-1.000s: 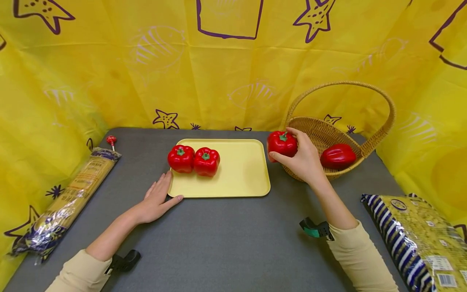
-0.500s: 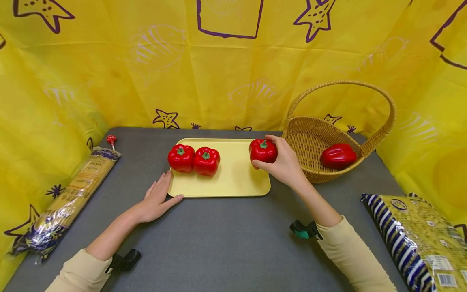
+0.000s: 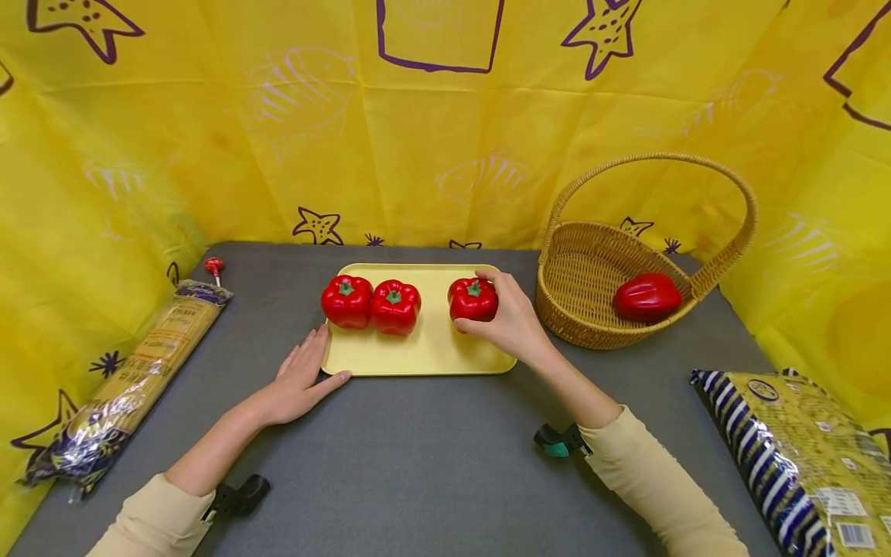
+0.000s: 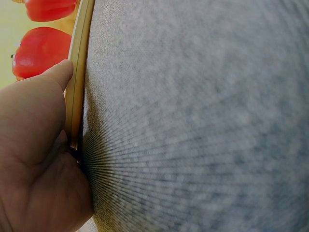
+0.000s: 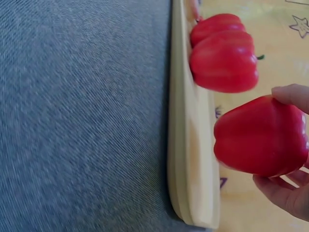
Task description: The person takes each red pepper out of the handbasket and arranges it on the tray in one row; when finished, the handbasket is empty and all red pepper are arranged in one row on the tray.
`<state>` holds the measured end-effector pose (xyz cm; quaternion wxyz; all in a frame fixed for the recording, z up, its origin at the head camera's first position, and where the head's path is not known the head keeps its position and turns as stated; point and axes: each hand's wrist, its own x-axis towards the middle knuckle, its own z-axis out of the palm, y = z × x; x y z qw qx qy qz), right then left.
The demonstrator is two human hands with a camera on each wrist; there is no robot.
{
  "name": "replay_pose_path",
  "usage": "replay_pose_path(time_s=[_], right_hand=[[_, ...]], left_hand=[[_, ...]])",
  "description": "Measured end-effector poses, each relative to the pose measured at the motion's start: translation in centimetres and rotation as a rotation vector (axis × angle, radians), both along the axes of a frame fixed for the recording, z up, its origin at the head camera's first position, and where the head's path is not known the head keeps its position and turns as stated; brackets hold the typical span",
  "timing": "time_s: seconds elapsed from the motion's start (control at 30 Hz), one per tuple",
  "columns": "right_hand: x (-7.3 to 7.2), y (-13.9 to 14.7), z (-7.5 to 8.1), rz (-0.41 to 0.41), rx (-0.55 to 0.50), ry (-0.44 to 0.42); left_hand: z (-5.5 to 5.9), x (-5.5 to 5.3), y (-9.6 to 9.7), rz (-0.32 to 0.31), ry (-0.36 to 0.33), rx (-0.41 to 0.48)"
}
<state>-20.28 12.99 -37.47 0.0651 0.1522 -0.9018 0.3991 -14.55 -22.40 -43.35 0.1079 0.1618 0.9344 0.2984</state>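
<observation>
Between the thumb and fingers of my right hand [image 3: 511,317] is a red bell pepper [image 3: 473,300] with a green stem, held over the right half of a yellow tray [image 3: 445,363]. In the right wrist view this pepper [image 5: 260,137] shows space between it and the tray's rim. Two more red bell peppers [image 3: 395,308] stand side by side on the tray's left half. My left hand [image 3: 295,387] lies with straight fingers at the tray's lower left corner, its thumb along the front rim; the left wrist view shows the thumb [image 4: 60,75] against the edge.
A wicker basket [image 3: 574,286] with a tall handle stands at the back right, with another red pepper [image 3: 647,297] lying inside. On the left lie a bag of spaghetti [image 3: 146,363] and a red lollipop [image 3: 214,267]. A yellow and blue striped bag [image 3: 800,456] lies at right.
My right hand has carried the bell pepper left and down, from in front of the basket to over the tray's right half. The left hand has stayed at the tray's corner.
</observation>
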Motion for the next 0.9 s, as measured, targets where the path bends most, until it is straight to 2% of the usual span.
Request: replay_pose_path(time_s=[0.7, 0.9], right_hand=[[-0.3, -3.6, -1.5, 0.016, 0.017, -0.027], [-0.4, -4.0, -1.7, 0.016, 0.024, -0.007]], left_hand=[[-0.1, 0.0, 0.0, 0.002, 0.002, -0.005], [-0.1, 0.0, 0.0, 0.003, 0.000, -0.002]])
